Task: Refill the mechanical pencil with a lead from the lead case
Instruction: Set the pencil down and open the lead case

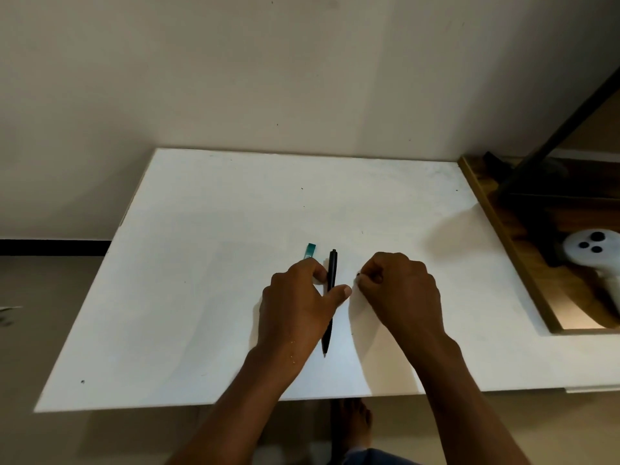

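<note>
Pencil (330, 298) steadied mid-bench by left hand (298, 307) for refilling; right hand (399, 290) pinched shut on something tiny, lead case (309, 251) just beside

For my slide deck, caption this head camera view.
Left hand steadies slim black mechanical pencil on white table; right hand pinches beside it.

We count two hands: left hand (295, 307), right hand (399, 290). One black mechanical pencil (331, 280). One teal lead case (310, 251). One white table (201, 297). One white controller (593, 253) at right, three dark buttons on it. One bare foot (352, 427) below.
</note>
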